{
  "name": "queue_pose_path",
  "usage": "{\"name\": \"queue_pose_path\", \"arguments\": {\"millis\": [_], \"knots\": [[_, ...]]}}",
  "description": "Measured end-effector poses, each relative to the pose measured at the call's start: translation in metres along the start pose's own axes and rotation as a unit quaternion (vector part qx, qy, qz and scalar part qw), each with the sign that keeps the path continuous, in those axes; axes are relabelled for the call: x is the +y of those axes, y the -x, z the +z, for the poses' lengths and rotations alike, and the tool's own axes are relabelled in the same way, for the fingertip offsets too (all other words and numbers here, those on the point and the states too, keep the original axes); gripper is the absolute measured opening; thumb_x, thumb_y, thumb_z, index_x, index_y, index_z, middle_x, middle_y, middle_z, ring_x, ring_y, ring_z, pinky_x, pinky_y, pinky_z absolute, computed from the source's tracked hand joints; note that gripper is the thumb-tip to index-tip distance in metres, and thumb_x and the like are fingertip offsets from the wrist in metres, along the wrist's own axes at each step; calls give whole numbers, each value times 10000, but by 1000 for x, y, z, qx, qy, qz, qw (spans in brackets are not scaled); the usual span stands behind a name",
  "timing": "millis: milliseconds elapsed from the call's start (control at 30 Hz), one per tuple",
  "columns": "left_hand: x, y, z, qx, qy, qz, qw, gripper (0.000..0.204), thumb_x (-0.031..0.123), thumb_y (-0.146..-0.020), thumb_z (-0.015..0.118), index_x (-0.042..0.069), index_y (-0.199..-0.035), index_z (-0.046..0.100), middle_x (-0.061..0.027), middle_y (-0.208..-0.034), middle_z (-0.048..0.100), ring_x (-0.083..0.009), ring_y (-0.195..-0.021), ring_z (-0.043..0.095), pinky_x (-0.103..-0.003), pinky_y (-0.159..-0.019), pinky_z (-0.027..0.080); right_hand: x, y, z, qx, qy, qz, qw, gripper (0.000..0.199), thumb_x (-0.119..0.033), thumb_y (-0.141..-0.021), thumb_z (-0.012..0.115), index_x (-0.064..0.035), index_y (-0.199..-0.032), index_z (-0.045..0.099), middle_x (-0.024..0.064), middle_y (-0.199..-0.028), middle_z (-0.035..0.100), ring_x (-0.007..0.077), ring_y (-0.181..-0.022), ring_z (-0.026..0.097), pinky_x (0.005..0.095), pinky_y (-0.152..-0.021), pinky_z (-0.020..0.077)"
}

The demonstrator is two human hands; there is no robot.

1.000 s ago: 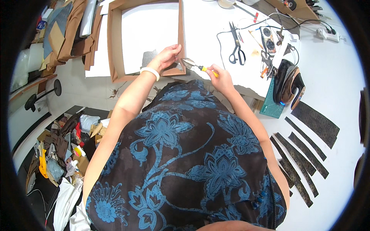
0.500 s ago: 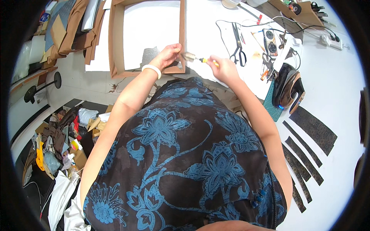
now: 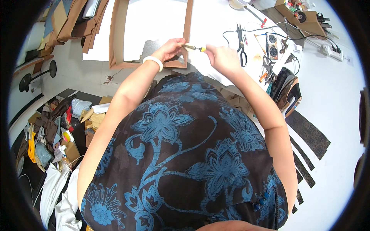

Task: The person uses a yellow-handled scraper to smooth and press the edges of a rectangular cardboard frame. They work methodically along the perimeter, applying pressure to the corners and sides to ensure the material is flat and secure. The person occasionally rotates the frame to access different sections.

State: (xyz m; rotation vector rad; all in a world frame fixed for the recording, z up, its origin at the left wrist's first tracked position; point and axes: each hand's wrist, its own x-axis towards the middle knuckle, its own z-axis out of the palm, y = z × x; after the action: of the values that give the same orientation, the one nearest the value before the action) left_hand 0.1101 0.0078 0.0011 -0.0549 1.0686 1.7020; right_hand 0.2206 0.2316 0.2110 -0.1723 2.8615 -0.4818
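Note:
My left hand [image 3: 172, 48], below a white bracelet [image 3: 153, 61], is closed on the near right part of a brown open box frame [image 3: 189, 21]. Its fingertips press at the frame's right wall. In my right hand [image 3: 224, 60] is a small brush [image 3: 191, 47] with a yellow and black handle, mostly hidden by my fingers. The brush head meets the outer side of the frame wall, close to my left fingertips. A grey speckled patch [image 3: 150, 49] shows inside the frame, left of my hand.
Black scissors [image 3: 241, 46], a cable and a patterned power strip [image 3: 272, 45] lie right of the brush. Beyond stands a dark iron [image 3: 285, 90], near dark patterned strips [image 3: 308, 133]. Brown sheets [image 3: 73, 23] are stacked at far left; scraps heap up below.
The brush head has turned from its broad face to a narrow edge and sits nearer my left fingertips. The whole view has shifted slightly.

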Motion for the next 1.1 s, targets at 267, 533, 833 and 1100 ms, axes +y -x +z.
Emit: {"name": "queue_pose_path", "arguments": {"millis": [267,533,833,1100], "knots": [[18,18,36,78,-14,-15,997,136,80,-978,532,127,-853,557,58,-818,501,-67,-728,453,-212,-675,391,8,5,6,8,-21,0,1000,186,-279,-958,599,-122,-1005,685,151,-652,653,360,-657,673,503,-623,517],[9,8,11,25,-12,-19,999,123,110,-1027,520,86,-996,636,38,-976,590,-94,-881,520,-253,-832,448,16,19,28,35,-81,1,996,172,-307,-945,626,-149,-965,692,135,-628,643,363,-637,668,475,-590,513],[14,7,12,74,124,-3,990,261,317,-1016,613,86,-1136,638,4,-1072,624,-133,-983,564,-319,-928,460,29,29,87,102,-278,138,945,183,-265,-944,684,-84,-948,653,156,-601,599,295,-529,609,379,-515,451],[18,-12,22,124,63,24,990,260,344,-988,654,112,-1105,660,30,-1052,642,-103,-986,570,-292,-910,457,13,31,149,168,-556,195,790,132,-153,-1005,629,-39,-949,595,-64,-580,466,29,-554,348,263,-493,273]]}}
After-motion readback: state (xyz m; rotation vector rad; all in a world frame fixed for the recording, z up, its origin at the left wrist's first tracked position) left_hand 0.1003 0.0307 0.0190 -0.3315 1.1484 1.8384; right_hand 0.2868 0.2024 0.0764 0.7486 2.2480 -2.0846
